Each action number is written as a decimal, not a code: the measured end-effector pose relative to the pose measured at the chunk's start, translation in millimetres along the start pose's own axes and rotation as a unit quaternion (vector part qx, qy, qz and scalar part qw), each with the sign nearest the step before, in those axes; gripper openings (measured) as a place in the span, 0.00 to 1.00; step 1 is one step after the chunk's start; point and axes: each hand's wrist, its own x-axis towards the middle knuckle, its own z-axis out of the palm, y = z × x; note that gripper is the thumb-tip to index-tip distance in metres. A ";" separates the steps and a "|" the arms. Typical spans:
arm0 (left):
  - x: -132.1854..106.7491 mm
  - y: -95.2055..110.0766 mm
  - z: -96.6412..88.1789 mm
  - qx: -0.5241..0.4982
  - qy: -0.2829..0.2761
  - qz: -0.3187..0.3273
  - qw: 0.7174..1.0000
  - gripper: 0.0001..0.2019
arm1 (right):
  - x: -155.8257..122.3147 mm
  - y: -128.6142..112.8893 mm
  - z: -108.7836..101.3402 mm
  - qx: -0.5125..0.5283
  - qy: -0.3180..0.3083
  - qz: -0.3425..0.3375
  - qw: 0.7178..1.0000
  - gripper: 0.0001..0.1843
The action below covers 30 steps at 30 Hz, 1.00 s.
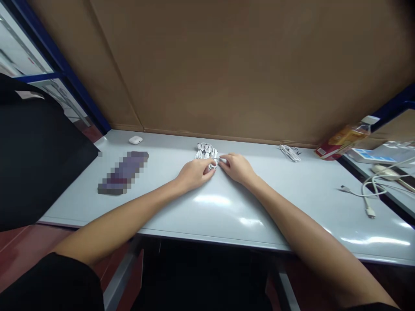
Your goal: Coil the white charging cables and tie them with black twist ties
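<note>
My left hand (195, 173) is closed around the lower part of a coiled white cable (214, 153), holding it on the table between thumb and fingers. A thin dark tie crosses this bundle and points toward my right hand (239, 167). The right fingertips are pinched together at the tie's end, just right of the coil; the exact grip is too small to see. Directly left of the held coil lie two more white cable bundles (200, 150), bound with dark ties and partly hidden behind my left hand.
A loose white cable (290, 152) with small dark ties lies at the back right, near a tilted drink bottle (345, 139). White cables (369, 192) trail over the right edge. On the left are a white earbud case (135, 140) and a blurred-out phone-shaped object (125, 172). Brown board (227, 73) walls the back.
</note>
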 end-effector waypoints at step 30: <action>-61.5 2.4 -20.4 0.096 -0.112 0.097 0.984 0.30 | -81.7 -10.4 1.6 -0.021 -0.042 -0.111 0.993 0.36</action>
